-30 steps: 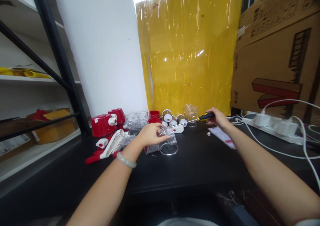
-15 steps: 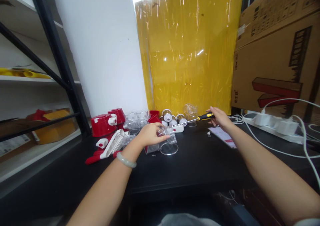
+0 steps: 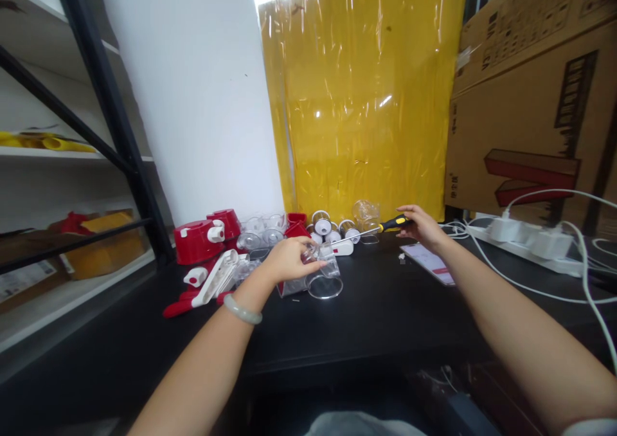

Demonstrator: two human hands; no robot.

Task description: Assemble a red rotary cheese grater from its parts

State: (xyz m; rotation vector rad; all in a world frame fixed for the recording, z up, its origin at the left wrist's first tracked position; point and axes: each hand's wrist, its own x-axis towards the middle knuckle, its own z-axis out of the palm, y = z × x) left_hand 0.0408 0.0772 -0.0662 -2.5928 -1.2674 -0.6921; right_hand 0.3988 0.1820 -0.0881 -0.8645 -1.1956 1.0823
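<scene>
My left hand (image 3: 295,258) is closed around a clear plastic part (image 3: 328,263) just above the black table. In my right hand (image 3: 418,224) is the black and yellow handle of a screwdriver (image 3: 393,223). Its long shaft points left, and the tip reaches the clear part near my left fingers; the exact contact point is too small to make out. A clear round rim (image 3: 325,287) shows just below the part, and I cannot tell whether it belongs to the same piece. Beneath my left hand a transparent and red piece (image 3: 292,287) is partly hidden.
Red housings (image 3: 193,242), white and red handles (image 3: 219,275) and clear cups (image 3: 263,231) lie to the left. Several white-ended cylinders (image 3: 321,222) stand behind my hands. A phone (image 3: 427,262) lies at right, near a white power strip (image 3: 535,246) with cables. A cardboard box (image 3: 525,114) rises behind.
My right hand's fingers have shifted slightly on the screwdriver handle. My left hand and the clear plastic part hold nearly the same position.
</scene>
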